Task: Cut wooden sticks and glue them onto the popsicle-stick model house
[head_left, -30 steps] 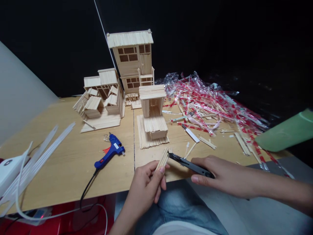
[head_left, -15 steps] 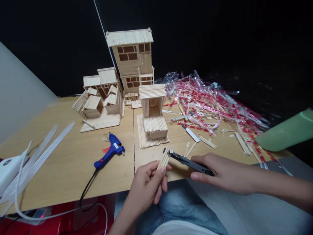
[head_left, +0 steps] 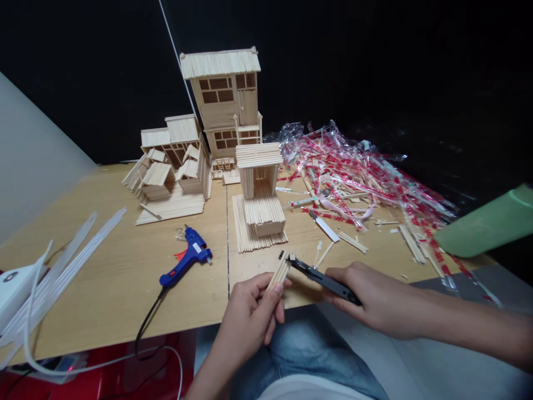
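Note:
My left hand (head_left: pixel 254 314) is closed round a small bundle of thin wooden sticks (head_left: pixel 280 270), their upper ends pointing away from me. My right hand (head_left: pixel 370 297) grips the dark handle of a pair of black cutting pliers (head_left: pixel 325 278). The jaws of the pliers lie across the sticks near their top ends, just above my left fingers. Right behind the sticks stands a small stick-built house (head_left: pixel 264 211) on a slatted base. How far the jaws have closed on the sticks is hard to see.
A blue glue gun (head_left: pixel 187 258) lies at left, its black cord running off the table edge. Clear glue sticks (head_left: pixel 70 266) lie further left. Larger stick houses (head_left: pixel 222 100) stand behind. Red-and-clear wrappers (head_left: pixel 353 166) heap at right beside a green container (head_left: pixel 491 222). A white-handled cutter (head_left: pixel 327 229) lies nearby.
My right hand has squeezed further round the pliers' handle, its thumb now tucked below. The jaws and my left hand with the sticks have hardly moved.

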Action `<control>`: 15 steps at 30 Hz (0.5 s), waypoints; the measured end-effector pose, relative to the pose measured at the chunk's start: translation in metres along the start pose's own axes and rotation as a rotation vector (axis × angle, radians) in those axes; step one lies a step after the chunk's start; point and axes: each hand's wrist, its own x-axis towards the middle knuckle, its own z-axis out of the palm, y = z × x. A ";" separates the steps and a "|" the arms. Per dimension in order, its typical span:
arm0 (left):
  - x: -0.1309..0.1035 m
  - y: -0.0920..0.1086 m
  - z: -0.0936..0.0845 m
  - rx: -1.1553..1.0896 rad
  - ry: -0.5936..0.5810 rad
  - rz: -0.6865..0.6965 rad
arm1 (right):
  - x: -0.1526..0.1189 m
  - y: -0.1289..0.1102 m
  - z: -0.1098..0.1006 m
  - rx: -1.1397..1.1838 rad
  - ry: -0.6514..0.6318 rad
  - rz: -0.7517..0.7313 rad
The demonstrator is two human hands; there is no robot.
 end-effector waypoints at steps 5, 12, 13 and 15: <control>-0.001 -0.004 0.002 -0.024 -0.014 -0.036 | 0.003 0.007 0.014 0.008 0.028 0.003; 0.000 -0.002 0.000 -0.150 -0.050 -0.076 | 0.000 0.013 0.004 0.089 -0.044 0.029; 0.000 -0.002 0.000 -0.166 -0.050 -0.079 | -0.002 0.013 0.001 0.113 -0.060 0.033; 0.000 -0.003 0.000 -0.181 -0.058 -0.082 | -0.007 0.012 -0.004 0.158 -0.052 0.026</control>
